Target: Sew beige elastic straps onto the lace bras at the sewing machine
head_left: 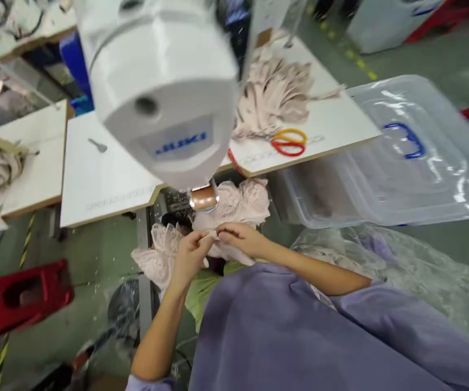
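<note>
Both hands meet in front of me below the head of a white sewing machine (165,92). My left hand (191,252) pinches an edge of a pale pink bra (234,203) with lace cups. Close beside it, my right hand (240,239) is closed on the same fabric, its fingertips nearly touching those of the left. One lace cup (159,252) hangs left of my left hand; more cups lie beyond my right hand. A copper-coloured bobbin-like cylinder (204,198) shows at the machine's lower end, just above the fabric.
Scissors (289,142) with orange and red handles lie on the white table (340,122) beside a heap of pale pink straps (277,89). A clear plastic bin (413,179) stands at right, above a plastic bag (405,266). A red stool (18,298) is at left.
</note>
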Available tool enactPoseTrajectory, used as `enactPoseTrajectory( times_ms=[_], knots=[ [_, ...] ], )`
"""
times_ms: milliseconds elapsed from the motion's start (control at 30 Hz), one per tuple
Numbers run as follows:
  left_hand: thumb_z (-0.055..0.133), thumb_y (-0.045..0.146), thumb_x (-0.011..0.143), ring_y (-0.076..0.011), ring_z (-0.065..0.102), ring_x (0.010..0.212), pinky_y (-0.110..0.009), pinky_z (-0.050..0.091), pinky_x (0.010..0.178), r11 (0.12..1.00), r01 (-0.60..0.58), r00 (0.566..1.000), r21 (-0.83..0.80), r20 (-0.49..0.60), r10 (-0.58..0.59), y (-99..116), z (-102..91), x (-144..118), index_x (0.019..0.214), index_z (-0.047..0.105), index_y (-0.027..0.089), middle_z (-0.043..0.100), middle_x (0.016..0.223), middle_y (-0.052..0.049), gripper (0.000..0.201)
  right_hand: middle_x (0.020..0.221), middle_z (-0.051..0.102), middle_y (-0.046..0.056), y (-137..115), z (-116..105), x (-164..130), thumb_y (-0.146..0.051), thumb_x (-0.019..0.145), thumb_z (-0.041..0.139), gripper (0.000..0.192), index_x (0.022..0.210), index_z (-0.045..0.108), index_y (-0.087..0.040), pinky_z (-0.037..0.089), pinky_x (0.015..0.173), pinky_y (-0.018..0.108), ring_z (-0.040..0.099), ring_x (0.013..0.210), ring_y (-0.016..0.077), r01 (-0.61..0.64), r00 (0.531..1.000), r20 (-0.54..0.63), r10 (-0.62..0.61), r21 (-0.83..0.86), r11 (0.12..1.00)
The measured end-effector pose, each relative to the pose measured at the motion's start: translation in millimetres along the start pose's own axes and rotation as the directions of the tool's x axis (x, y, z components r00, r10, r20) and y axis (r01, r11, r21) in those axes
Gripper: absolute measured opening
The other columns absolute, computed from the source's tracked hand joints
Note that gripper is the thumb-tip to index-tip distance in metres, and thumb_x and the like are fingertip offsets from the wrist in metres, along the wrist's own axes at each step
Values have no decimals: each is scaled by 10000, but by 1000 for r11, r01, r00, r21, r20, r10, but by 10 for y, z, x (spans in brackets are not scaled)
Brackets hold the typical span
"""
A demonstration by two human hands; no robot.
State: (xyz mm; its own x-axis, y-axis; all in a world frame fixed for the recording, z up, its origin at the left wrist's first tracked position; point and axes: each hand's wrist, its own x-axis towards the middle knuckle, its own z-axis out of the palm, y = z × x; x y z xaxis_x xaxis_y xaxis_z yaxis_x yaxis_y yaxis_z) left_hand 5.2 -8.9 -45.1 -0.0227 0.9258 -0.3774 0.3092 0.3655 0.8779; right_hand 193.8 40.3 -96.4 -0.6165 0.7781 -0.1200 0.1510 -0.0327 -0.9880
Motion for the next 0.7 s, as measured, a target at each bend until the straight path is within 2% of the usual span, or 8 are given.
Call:
enactPoseTrajectory(
  times_ms=[100,233,433,500,533,600,667,700],
  knots=[
    [626,424,909,-144,609,613,-255,474,601,999,31,999,18,37,-32,-34,34,-56,833,702,167,670,662,8,278,961,737,61,-57,-36,28,-540,943,554,410,1069,708,-181,483,717,291,657,835,188,-57,998,12,57,3,998],
    [578,380,912,-152,612,638,-250,431,596,986,-49,998,162,47,42,115,55,-27,831,691,173,680,674,-1,249,851,718,40,-201,-112,4,-559,894,619,441,1092,725,-179,424,629,269,611,711,160,-40,998,49,46,-122,992],
    [562,326,917,-153,556,632,-263,393,603,914,-197,973,356,185,138,4,15,-6,782,677,203,615,642,11,216,808,709,16,-217,-232,-3,-425,953,565,275,920,729,-206,398,655,269,601,715,152,-30,981,172,90,-325,945],
    [627,354,884,-197,610,761,-309,465,722,915,-194,980,353,29,196,-146,68,-36,844,688,200,663,760,-31,170,769,679,10,-127,-248,-4,-436,946,563,278,893,706,-204,384,635,274,572,684,154,-69,985,128,118,-335,940],
    [658,364,864,-226,630,864,-348,486,813,935,-174,970,308,-110,217,-235,124,-65,890,695,196,686,853,-61,174,763,661,8,-69,-236,-2,-446,943,558,283,882,684,-201,384,631,275,559,679,155,-104,991,49,125,-305,947],
    [740,377,800,-279,632,1033,-411,479,954,991,-129,938,29,-320,131,-424,295,-131,927,712,189,702,990,-101,229,745,606,-3,52,-158,6,-466,947,534,294,857,618,-200,394,626,275,533,675,154,-174,975,-168,145,-170,970],
    [849,393,681,-309,658,1022,-418,507,948,926,-54,978,-375,-207,-27,-599,498,-171,871,735,187,723,946,-87,302,740,548,-14,146,-10,18,-474,967,493,293,856,553,-210,412,628,277,510,675,152,-184,936,-312,163,-39,982],
    [880,416,634,-312,677,987,-419,531,918,873,-15,989,-487,-136,-59,-672,588,-171,851,742,187,732,911,-83,345,745,530,-16,175,83,22,-467,979,474,279,873,534,-215,421,634,281,506,676,153,-171,925,-348,154,-17,985]
  ],
)
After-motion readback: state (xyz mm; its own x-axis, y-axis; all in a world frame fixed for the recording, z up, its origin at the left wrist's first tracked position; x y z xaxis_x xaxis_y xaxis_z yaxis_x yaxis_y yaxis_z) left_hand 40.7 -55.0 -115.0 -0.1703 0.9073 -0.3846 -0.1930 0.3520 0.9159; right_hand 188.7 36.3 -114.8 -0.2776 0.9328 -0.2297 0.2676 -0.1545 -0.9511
